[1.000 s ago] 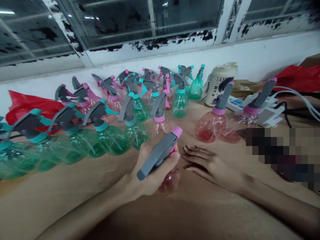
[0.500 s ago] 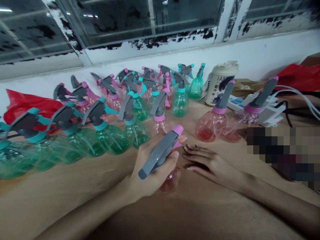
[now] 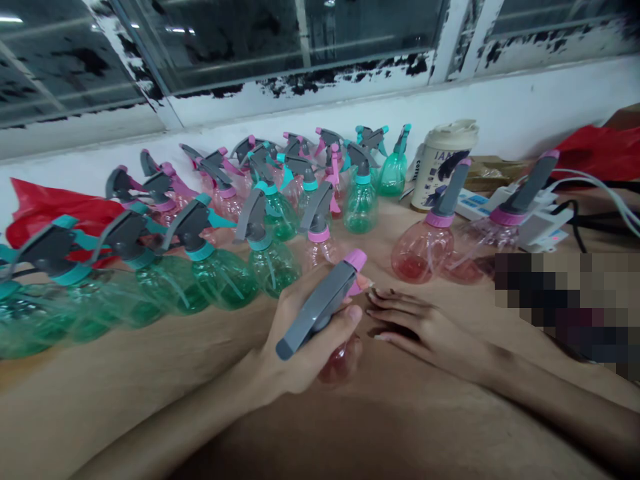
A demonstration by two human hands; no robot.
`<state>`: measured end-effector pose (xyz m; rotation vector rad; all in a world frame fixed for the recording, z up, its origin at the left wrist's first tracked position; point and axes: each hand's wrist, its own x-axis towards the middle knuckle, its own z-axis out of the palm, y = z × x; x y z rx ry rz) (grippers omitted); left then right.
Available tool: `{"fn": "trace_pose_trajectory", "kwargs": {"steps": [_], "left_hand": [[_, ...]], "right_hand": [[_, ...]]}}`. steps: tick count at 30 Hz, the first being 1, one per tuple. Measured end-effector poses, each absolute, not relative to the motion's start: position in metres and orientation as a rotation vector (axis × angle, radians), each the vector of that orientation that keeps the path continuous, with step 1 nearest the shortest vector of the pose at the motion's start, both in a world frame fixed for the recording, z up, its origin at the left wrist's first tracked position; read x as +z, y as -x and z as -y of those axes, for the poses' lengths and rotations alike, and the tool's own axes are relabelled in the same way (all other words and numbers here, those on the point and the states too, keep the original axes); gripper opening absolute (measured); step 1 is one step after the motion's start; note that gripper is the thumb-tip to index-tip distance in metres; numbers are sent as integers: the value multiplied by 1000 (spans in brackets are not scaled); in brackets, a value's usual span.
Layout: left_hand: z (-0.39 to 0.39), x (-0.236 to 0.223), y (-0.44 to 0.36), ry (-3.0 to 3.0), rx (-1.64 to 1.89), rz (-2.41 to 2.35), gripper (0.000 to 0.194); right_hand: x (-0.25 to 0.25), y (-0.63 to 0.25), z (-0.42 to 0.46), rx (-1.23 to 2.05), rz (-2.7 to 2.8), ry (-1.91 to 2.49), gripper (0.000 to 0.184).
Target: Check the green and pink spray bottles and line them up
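My left hand (image 3: 295,337) is wrapped round a pink spray bottle (image 3: 340,357) just below its grey trigger head (image 3: 317,307), which has a pink nozzle tip. The bottle stands on the brown table (image 3: 150,387) near its middle. My right hand (image 3: 415,327) lies flat on the table just to the right of the bottle, fingers stretched out toward it and holding nothing.
Several green spray bottles (image 3: 220,270) and pink ones (image 3: 320,240) crowd the table's left and back. Two pink bottles (image 3: 425,247) stand at the right. A lidded cup (image 3: 440,163), a white power strip (image 3: 530,220) with cables, and red plastic bags (image 3: 45,207) lie along the wall.
My left forefinger has stretched forward beside the pink nozzle. Both hands and the bottle have otherwise stayed in place.
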<state>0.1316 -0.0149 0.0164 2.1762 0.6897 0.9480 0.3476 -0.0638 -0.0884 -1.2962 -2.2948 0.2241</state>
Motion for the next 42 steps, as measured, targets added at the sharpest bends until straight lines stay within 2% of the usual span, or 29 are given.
{"fn": "trace_pose_trajectory", "kwargs": {"steps": [15,22,28,35,39,42], "left_hand": [[15,19,-130,-2193,881,-747,6],[15,21,-131,-2170,912,-761,7],[17,17,-134,-2207,996,-819,20],[18,18,-135,-2206,951,-858,16],[17,20,-135,-2181,988,-831,25],[17,22,-134,-2222,977,-805,20]], "right_hand": [[-86,-346,65,236,2298,1295,30],[-86,-347,65,234,2307,1304,31],[-88,-347,64,222,2316,1298,28],[-88,-347,64,224,2312,1302,30],[-88,-347,64,219,2302,1293,29],[-87,-346,65,220,2299,1288,28]]}}
